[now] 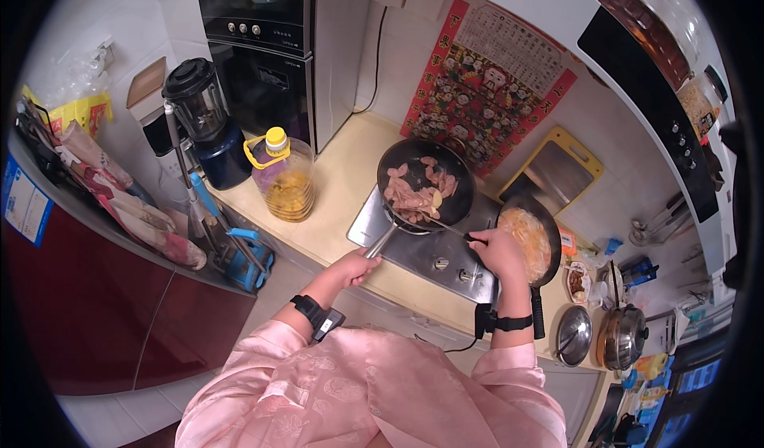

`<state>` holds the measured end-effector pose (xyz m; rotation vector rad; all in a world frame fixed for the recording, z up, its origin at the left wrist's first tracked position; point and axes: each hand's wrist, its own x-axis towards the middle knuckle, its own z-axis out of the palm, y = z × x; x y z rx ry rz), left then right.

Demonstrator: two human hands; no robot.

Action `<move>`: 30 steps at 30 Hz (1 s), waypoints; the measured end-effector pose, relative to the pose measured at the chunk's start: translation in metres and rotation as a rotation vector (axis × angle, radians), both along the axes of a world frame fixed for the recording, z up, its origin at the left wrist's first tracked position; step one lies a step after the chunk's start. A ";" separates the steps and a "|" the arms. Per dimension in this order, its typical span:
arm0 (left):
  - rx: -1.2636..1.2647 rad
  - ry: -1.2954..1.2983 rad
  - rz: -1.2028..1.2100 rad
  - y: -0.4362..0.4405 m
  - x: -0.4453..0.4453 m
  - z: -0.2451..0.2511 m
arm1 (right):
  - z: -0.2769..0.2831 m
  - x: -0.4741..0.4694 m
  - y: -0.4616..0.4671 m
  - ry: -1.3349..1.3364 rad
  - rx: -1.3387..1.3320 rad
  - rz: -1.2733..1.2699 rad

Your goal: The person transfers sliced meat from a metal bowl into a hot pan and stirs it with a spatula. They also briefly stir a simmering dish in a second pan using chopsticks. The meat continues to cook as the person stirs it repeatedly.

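My left hand grips the metal handle of a dark wok on the left burner of a steel gas stove. Pink slices of meat lie in the wok, with a yellowish piece among them. My right hand is closed around the black handle of a metal spatula, whose head is down among the slices and partly hidden. To the right, behind my right hand, a second dark pan holds a pale, orange-flecked shredded food.
A large oil bottle and a blender stand left of the stove. A yellow-rimmed cutting board leans on the wall. Toward the right are a small dish of food, a metal lid and a lidded pot.
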<state>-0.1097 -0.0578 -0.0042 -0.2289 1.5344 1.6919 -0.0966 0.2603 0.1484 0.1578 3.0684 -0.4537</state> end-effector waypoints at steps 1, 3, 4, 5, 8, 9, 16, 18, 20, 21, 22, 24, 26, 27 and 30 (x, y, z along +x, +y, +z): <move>-0.009 -0.001 0.002 0.000 -0.001 0.001 | -0.012 0.000 0.000 0.010 -0.041 -0.001; -0.025 -0.004 0.005 0.000 0.000 0.000 | -0.042 -0.008 -0.006 0.125 -0.061 -0.095; -0.029 -0.005 0.002 0.000 0.000 0.000 | -0.055 -0.012 -0.008 0.162 -0.069 -0.157; -0.033 -0.005 0.002 0.001 0.000 -0.001 | -0.066 -0.015 -0.008 0.178 -0.070 -0.238; -0.025 -0.008 0.002 0.000 -0.002 -0.002 | -0.089 -0.018 -0.007 0.253 -0.137 -0.346; -0.023 -0.019 -0.001 0.000 -0.002 -0.002 | -0.094 -0.018 -0.008 0.284 -0.161 -0.388; -0.024 -0.002 0.023 0.000 0.002 -0.001 | -0.118 -0.019 -0.017 0.223 -0.203 -0.393; -0.021 -0.012 0.022 0.000 0.001 -0.002 | -0.122 -0.014 -0.008 0.226 -0.314 -0.359; -0.030 -0.025 0.022 0.000 0.000 -0.004 | -0.130 -0.006 -0.002 0.216 -0.424 -0.347; -0.034 -0.032 0.019 0.001 -0.001 -0.004 | -0.136 0.000 -0.001 0.212 -0.480 -0.344; -0.039 -0.030 0.020 0.001 -0.001 -0.005 | -0.143 0.005 -0.001 0.207 -0.536 -0.341; -0.048 -0.026 0.026 0.002 -0.001 -0.007 | -0.160 0.014 -0.003 0.197 -0.512 -0.338; -0.060 -0.034 0.009 0.001 -0.002 -0.008 | -0.175 0.022 -0.004 0.167 -0.399 -0.324; -0.065 -0.033 0.002 0.001 -0.002 -0.008 | -0.181 0.023 -0.004 0.161 -0.402 -0.305; -0.067 -0.049 0.001 0.001 -0.001 -0.008 | -0.192 0.022 -0.006 0.135 -0.436 -0.282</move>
